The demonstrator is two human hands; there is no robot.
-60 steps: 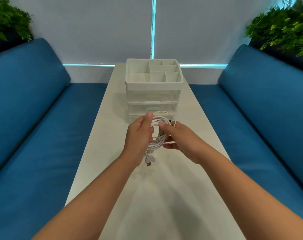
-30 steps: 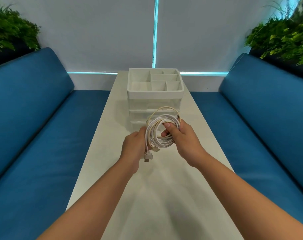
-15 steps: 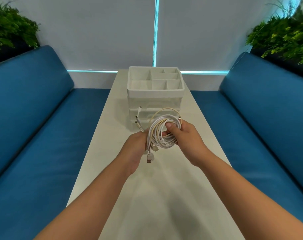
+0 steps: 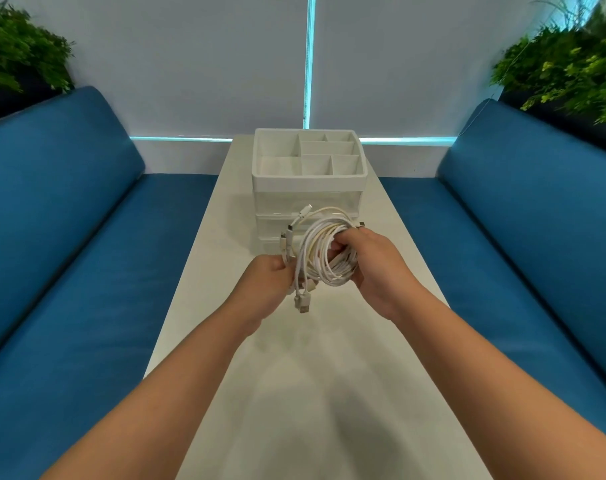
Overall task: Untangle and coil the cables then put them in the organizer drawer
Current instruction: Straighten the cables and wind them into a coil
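A single wide-angle head camera is looking forward and down along the length of the narrow white desk, with both forearms reaching in from the bottom edge and the left hand and right hand meeting near the middle of the frame. It is facing the white organizer at the desk's far end and the pale wall behind it, while the lens is bending the blue sofas and the plants outward at both sides.

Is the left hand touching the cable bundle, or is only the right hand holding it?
Touching. The head view shows the left hand gripping strands at the left edge of the cable bundle, while the right hand holds the coil.
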